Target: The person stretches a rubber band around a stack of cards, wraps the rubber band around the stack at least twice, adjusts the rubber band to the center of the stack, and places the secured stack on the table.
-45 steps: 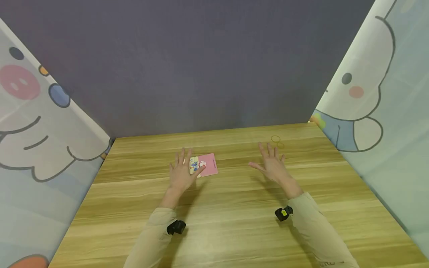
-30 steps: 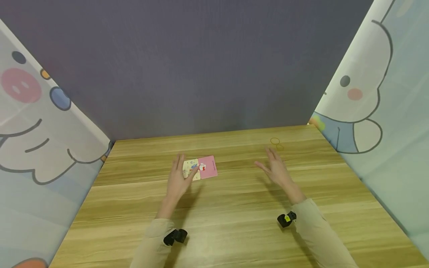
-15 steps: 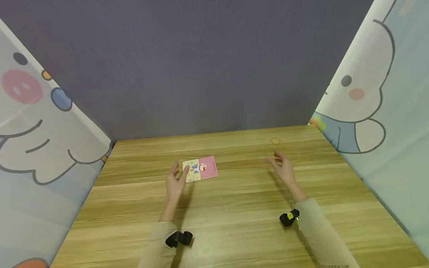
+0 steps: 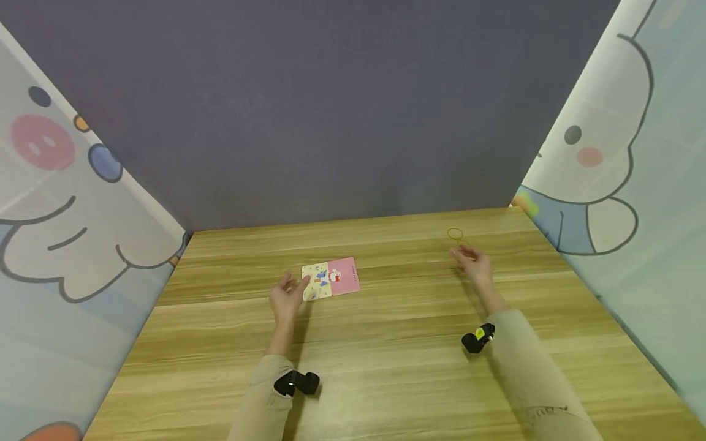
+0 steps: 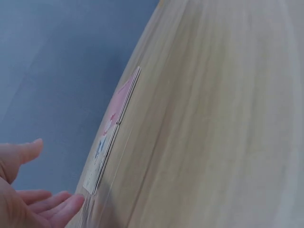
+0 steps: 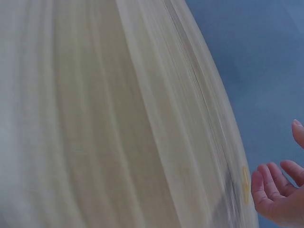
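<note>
A small flat booklet-like piece [image 4: 344, 275], one half pink and the other pale yellow with cartoon prints, lies on the wooden table. Layered edges and a seam between the halves show in the left wrist view. My left hand [image 4: 287, 300] hovers by the yellow half's left edge, thumb apart from loosely bent fingers, holding nothing. Whether a fingertip touches the edge I cannot tell. Farther right, two thin yellow rings like rubber bands [image 4: 455, 233] lie near the back; the nearer is partly covered by my right hand [image 4: 475, 266]. That hand's fingers are loosely bent and hold nothing.
The wooden tabletop [image 4: 380, 355] runs back to a dark grey panel [image 4: 347, 122]. Cartoon-printed curtains hang on the left [image 4: 72, 202] and right [image 4: 656, 275]. Each sleeve carries a black wrist camera, on the left [image 4: 296, 384] and right [image 4: 477, 339].
Both hands were spread wide and their fingers have relaxed into a loose bend. The left hand has drawn back off the booklet-like piece; the right has shifted rightward to the rings.
</note>
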A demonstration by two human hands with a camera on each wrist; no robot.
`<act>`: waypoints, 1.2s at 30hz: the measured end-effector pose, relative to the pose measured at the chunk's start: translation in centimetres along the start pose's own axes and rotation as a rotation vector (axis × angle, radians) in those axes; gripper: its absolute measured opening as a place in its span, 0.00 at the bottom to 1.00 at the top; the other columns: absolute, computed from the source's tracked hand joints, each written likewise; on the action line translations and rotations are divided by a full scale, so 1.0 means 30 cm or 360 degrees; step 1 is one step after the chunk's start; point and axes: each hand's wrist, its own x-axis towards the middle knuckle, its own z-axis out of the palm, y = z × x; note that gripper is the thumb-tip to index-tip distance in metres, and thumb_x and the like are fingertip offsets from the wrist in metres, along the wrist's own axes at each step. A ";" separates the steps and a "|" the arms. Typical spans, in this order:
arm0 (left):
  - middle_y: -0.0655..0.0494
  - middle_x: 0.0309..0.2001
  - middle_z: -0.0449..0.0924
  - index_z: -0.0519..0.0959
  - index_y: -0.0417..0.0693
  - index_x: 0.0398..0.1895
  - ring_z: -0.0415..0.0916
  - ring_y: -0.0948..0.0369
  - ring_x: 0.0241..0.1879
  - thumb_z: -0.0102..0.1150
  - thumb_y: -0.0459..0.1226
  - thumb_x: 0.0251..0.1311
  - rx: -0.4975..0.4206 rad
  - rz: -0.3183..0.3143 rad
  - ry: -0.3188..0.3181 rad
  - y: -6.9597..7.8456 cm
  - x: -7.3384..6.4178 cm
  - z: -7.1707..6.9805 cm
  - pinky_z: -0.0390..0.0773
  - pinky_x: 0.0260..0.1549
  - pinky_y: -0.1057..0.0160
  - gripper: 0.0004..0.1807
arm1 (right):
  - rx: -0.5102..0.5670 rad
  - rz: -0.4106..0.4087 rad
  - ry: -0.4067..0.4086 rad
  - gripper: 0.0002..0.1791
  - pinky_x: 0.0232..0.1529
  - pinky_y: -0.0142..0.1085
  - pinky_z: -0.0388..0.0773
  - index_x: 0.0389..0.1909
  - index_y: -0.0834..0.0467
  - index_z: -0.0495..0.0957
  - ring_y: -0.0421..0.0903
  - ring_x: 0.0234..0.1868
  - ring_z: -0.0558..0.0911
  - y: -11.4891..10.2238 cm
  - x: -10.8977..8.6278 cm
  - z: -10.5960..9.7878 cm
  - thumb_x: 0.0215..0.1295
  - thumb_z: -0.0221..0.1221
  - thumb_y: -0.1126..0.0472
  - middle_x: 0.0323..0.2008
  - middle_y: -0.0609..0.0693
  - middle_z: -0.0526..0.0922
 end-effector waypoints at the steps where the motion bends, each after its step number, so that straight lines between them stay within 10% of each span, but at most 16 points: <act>1: 0.31 0.48 0.70 0.63 0.26 0.56 0.72 0.41 0.44 0.64 0.38 0.49 -0.0001 -0.0020 -0.0006 -0.001 0.005 -0.002 0.82 0.30 0.70 0.35 | 0.0014 0.0020 0.0001 0.31 0.44 0.40 0.79 0.57 0.69 0.64 0.53 0.46 0.74 0.000 0.009 -0.004 0.59 0.56 0.53 0.51 0.63 0.70; 13: 0.35 0.46 0.72 0.65 0.28 0.55 0.71 0.52 0.39 0.70 0.32 0.40 0.0017 -0.0315 -0.0009 -0.002 0.049 0.007 0.78 0.21 0.73 0.37 | 0.0140 0.0206 0.0101 0.28 0.33 0.30 0.81 0.56 0.69 0.66 0.37 0.31 0.77 0.017 0.093 -0.029 0.55 0.61 0.62 0.30 0.41 0.73; 19: 0.37 0.40 0.75 0.73 0.28 0.47 0.70 0.58 0.33 0.72 0.33 0.35 0.0199 -0.0281 0.0039 -0.008 0.060 0.030 0.75 0.22 0.75 0.31 | 0.0280 0.0342 0.0154 0.29 0.28 0.26 0.80 0.56 0.68 0.66 0.35 0.24 0.77 0.030 0.118 -0.048 0.53 0.62 0.64 0.25 0.39 0.73; 28: 0.47 0.31 0.75 0.78 0.34 0.37 0.67 0.60 0.27 0.74 0.37 0.34 0.0480 -0.0208 0.0097 -0.016 0.056 0.060 0.65 0.18 0.72 0.25 | 0.0022 0.0354 0.0054 0.29 0.25 0.28 0.81 0.57 0.66 0.67 0.31 0.22 0.76 0.045 0.150 -0.068 0.54 0.61 0.61 0.38 0.49 0.76; 36: 0.47 0.32 0.80 0.80 0.39 0.36 0.74 0.55 0.29 0.73 0.38 0.33 0.0656 -0.0248 0.0143 -0.011 0.045 0.081 0.71 0.19 0.65 0.22 | -0.0016 0.0355 -0.0057 0.30 0.20 0.24 0.78 0.56 0.70 0.65 0.31 0.18 0.75 0.059 0.171 -0.074 0.54 0.61 0.63 0.18 0.34 0.73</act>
